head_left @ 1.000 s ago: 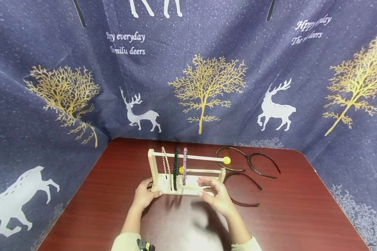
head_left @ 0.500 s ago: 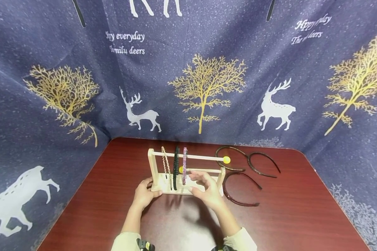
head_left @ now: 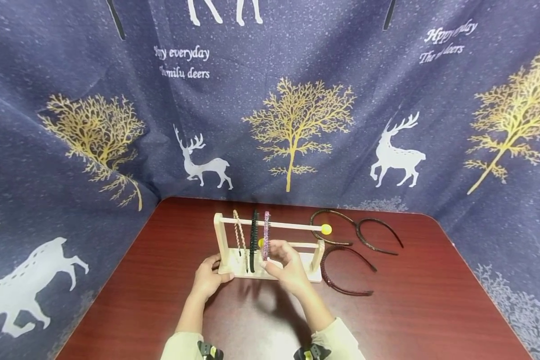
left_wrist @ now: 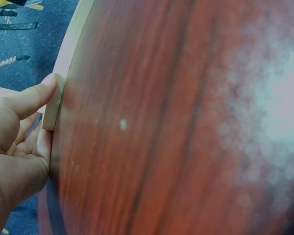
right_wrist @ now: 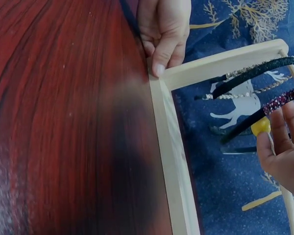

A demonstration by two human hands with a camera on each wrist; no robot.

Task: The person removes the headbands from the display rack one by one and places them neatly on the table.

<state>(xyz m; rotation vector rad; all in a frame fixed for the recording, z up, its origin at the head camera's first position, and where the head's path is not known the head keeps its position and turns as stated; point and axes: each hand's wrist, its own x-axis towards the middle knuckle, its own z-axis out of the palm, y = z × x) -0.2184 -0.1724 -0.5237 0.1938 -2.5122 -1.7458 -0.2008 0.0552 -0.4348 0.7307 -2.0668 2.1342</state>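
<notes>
A pale wooden headband stand (head_left: 315,272) has two horizontal rods with yellow ball ends. My left hand (head_left: 207,277) grips its left base corner, thumb over the front edge; the left wrist view shows this hand (left_wrist: 19,127) close up. Three headbands hang from the upper rod: a beaded one (head_left: 238,232), a black one (head_left: 254,240) and a pink glittery one (head_left: 266,227). Beside the pink headband is my right hand (head_left: 290,270), its thumb and fingers apart. In the right wrist view, fingertips (right_wrist: 278,117) touch or nearly touch that glittery band (right_wrist: 282,101).
Three dark headbands lie on the red-brown table (head_left: 409,300) right of the stand: one nearer (head_left: 326,277), one at the back (head_left: 335,212) and one farther right (head_left: 375,250). Behind the table hangs a blue cloth (head_left: 270,150) printed with deer and trees.
My right hand has moved left, from the stand's right part to the pink headband. My left hand has kept its grip on the base corner.
</notes>
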